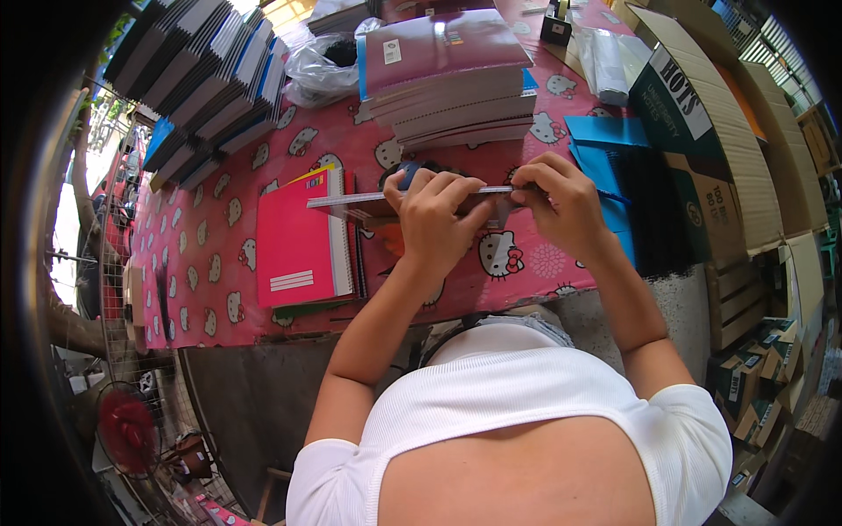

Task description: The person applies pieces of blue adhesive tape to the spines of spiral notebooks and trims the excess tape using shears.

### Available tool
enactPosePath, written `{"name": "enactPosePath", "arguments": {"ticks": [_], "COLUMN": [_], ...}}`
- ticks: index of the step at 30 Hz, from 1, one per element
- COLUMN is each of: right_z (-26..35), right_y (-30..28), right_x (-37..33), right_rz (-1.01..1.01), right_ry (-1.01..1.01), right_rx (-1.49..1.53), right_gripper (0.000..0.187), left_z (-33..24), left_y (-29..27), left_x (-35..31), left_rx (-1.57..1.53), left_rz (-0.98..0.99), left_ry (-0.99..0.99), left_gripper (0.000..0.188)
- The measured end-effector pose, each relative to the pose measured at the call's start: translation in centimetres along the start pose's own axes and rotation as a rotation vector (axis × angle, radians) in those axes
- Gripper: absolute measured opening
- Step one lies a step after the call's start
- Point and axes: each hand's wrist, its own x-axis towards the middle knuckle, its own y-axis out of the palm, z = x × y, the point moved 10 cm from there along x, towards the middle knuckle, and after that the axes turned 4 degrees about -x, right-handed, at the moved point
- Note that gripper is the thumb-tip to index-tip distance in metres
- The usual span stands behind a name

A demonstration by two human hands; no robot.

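Observation:
A thin notebook (351,203) stands on its long edge above the table, its pale page edge turned up. My left hand (438,210) is closed around its middle, thumb on the near side and fingers over the top. At the notebook's right end my right hand (566,206) is pinched shut. What lies between those fingertips is too small to make out. A thin dark strand shows just right of that hand. To the left lies a small pile of spiral notebooks with a pink-red one (298,237) on top. Dark and orange items behind the held notebook are mostly hidden.
A tall stack of maroon-covered notebooks (447,57) stands ahead. Dark-edged book stacks (202,79) fill the far left, beside a plastic bag (324,74). Blue sheets (605,136), a dense black bundle of strands (653,210) and open cardboard boxes (702,114) line the right.

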Motion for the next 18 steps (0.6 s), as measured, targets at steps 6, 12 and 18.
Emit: {"name": "enactPosePath", "arguments": {"ticks": [6, 12, 18], "right_z": [-0.4, -0.7, 1.2], "right_y": [0.5, 1.0, 0.3], "right_x": [0.7, -0.6, 0.3], "right_rz": [0.086, -0.061, 0.033], "right_ry": [0.017, -0.027, -0.051], "right_rx": [-0.027, 0.097, -0.169], "right_gripper": [0.01, 0.014, 0.017], "left_z": [-0.1, -0.3, -0.2], "left_y": [0.0, 0.0, -0.1], "left_x": [-0.1, -0.2, -0.1], "left_rx": [0.007, 0.004, -0.005], "left_rz": [0.013, 0.01, 0.016], "left_ry": [0.017, 0.025, -0.004], "left_gripper": [0.018, 0.017, 0.022]}}
